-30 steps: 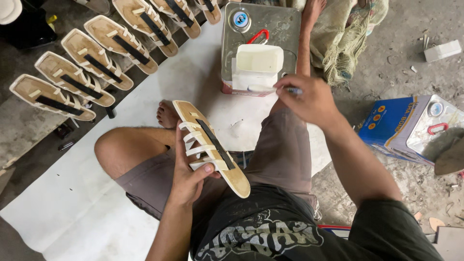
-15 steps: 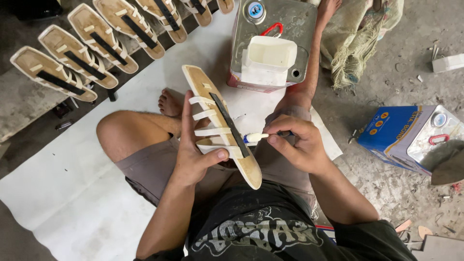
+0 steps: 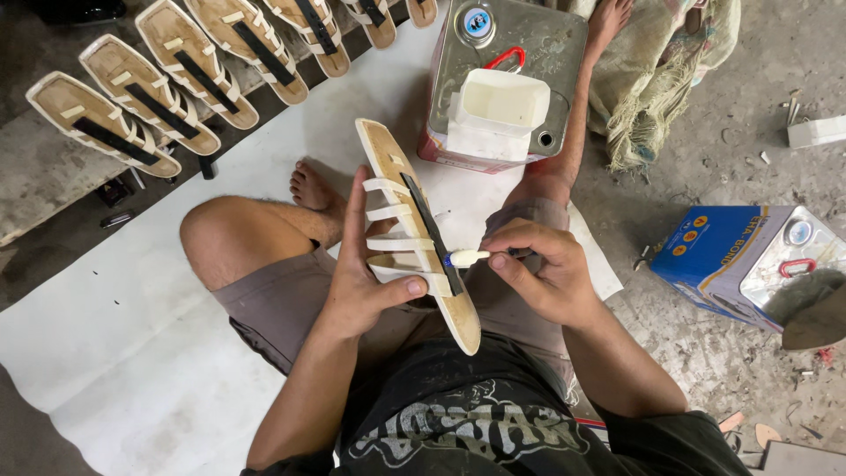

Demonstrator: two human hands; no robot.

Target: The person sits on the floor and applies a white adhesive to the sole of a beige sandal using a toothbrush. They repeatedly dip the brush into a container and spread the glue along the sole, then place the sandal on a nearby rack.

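The sandal sole [image 3: 414, 229] is a long, narrow tan piece with a pale edge, held tilted over the person's lap, its toe end pointing up toward the metal tin [image 3: 507, 79] and its heel end down near the black shirt [image 3: 467, 432]. A black strip runs lengthwise down its middle, and four white straps cross it, their loose ends sticking out to the left.

The left hand [image 3: 370, 273] grips the sole from the left side: the thumb presses on the lowest strap, and the fingers reach up behind the sole, so most of them are hidden. The right hand [image 3: 538, 269] is curled tight around a small brush [image 3: 467, 257], whose white tip touches the sole beside the black strip; the handle is almost wholly buried in the fist.

A white plastic tub [image 3: 498, 110] sits on top of the tin; what it holds cannot be made out. The person sits on a white sheet [image 3: 132, 353], one bare foot showing behind the sole. A row of similar soles [image 3: 167, 97] lies along the upper left, the farthest ones cut off by the frame's top edge. At right a blue carton [image 3: 714, 256] lies on the gritty floor, partly cut off, and a dark blurred shape overlaps its corner.
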